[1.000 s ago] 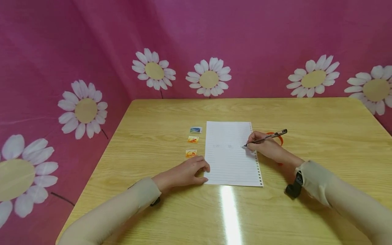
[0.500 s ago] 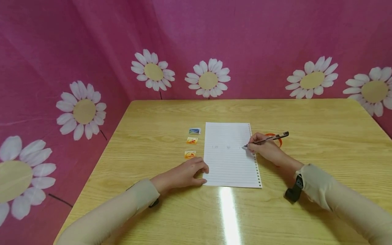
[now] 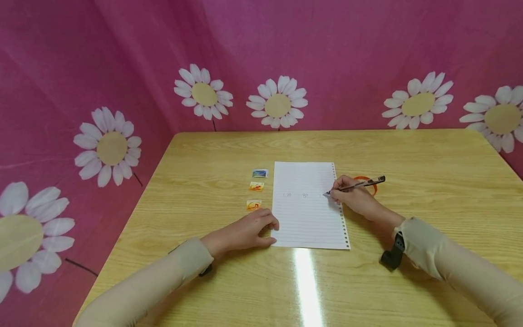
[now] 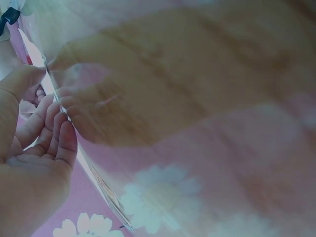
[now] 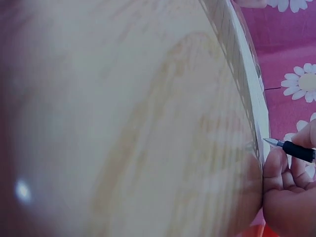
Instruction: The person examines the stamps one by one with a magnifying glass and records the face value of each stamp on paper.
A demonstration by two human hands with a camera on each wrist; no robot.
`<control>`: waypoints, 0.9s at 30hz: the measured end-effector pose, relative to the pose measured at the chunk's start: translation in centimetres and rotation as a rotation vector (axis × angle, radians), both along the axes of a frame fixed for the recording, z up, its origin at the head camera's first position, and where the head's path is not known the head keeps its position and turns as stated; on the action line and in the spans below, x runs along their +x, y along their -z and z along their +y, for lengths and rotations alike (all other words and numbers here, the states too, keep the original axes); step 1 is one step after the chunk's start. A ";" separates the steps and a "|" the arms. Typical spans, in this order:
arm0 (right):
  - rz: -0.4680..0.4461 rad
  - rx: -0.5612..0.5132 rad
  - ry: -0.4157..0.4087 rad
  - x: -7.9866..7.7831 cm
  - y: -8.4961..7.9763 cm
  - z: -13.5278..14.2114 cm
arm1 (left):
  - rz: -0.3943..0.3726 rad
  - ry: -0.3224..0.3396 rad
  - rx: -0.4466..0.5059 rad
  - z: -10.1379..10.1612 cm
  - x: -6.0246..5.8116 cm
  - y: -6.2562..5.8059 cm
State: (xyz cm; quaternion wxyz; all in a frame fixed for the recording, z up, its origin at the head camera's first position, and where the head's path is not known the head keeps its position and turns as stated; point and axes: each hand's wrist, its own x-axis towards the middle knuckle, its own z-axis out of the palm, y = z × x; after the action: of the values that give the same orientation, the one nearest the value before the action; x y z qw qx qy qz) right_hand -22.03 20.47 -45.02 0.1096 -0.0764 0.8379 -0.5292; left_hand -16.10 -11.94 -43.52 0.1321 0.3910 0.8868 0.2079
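Observation:
A lined sheet of loose-leaf paper (image 3: 306, 222), holes along its right edge, lies on the table. Faint pencil-thin figures run across its middle. My right hand (image 3: 355, 197) grips a dark pen (image 3: 367, 182), whose tip meets the paper beside the rightmost mark; the right wrist view shows the pen's metal tip and black grip (image 5: 298, 151) between thumb and fingers. My left hand (image 3: 249, 229) rests at the sheet's lower left edge, fingers loosely bent, thumb and fingertips on the edge. Left of the paper lie three small stamp-like pictures, one blue (image 3: 259, 173), two yellow-orange (image 3: 256, 186).
A red-orange ring-shaped thing (image 3: 372, 187) lies partly hidden behind the right hand. The wooden table (image 3: 212, 159) reaches back to a pink cloth (image 3: 327, 54) with white daisies. A bright light reflection crosses the table's front.
The pen's upper end has shifted slightly right and down while its tip stays near the same spot. Both hands keep their places; the head view shifts a little.

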 end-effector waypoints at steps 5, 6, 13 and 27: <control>-0.012 -0.017 -0.035 0.0 -0.2 0.1 | 0.003 0.004 -0.001 0.0 0.0 -0.1; -0.013 -0.018 -0.041 -0.1 -0.2 0.1 | 0.008 0.006 0.000 0.0 0.0 -0.1; -0.009 -0.007 -0.071 -0.2 -0.3 0.4 | 0.013 0.015 0.008 0.1 -0.1 -0.3; -0.006 -0.003 -0.071 -0.2 -0.3 0.2 | 0.017 0.013 0.011 -0.1 0.0 -0.1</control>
State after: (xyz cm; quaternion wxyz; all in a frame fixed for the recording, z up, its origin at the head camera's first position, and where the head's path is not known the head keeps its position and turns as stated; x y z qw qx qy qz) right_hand -22.24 20.70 -44.77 0.1309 -0.1047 0.8336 -0.5262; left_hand -16.12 -12.05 -43.43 0.1238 0.3993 0.8842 0.2086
